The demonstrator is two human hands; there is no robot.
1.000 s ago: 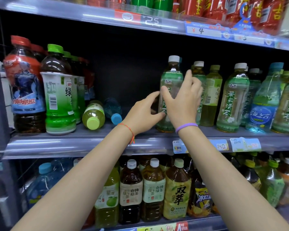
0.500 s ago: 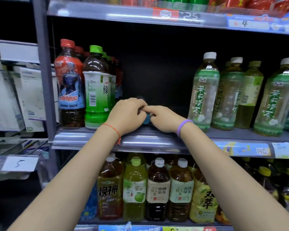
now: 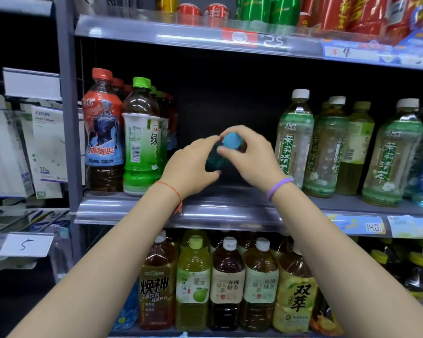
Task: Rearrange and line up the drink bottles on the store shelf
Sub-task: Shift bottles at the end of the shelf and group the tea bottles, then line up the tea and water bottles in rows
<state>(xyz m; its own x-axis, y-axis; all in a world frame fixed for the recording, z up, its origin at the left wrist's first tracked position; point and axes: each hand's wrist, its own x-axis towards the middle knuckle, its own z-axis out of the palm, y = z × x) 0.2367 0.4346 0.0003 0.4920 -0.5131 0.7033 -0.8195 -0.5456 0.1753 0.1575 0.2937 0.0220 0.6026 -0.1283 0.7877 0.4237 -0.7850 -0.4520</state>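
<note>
Between the two bottle groups on the middle shelf, above the bare gap: a small dark-teal plastic bottle with a light blue cap [image 3: 215,158], tipped with the cap toward the viewer. Held by both hands. Right hand [image 3: 252,159] pinching the neck just under the cap, thumb and fingers curled round it; left hand [image 3: 193,167] cupped round the body from the left side, fingers hidden behind it. Whether the base touches the grey metal shelf [image 3: 132,206] cannot be told.

Probably the step in hand: standing this bottle up and setting it in line. Best done by swinging the base down and far, keeping the left hand low on the body as the pivot, then letting go only once upright and steady. A light, narrow bottle, likely to tip if released tilted.

To the left, just beside the left hand: a tall green-capped tea bottle with white and green label [image 3: 141,140], and beyond it a tall red-capped bottle with a blue figure label [image 3: 103,132], more rows behind. To the right, near the right wrist: a clear white-capped jasmine tea bottle with green label [image 3: 294,140], then more of its kind. Little elbow room either side, so a wide swing could knock a neighbour. Below, a row of tea bottles; above, cans.
</note>
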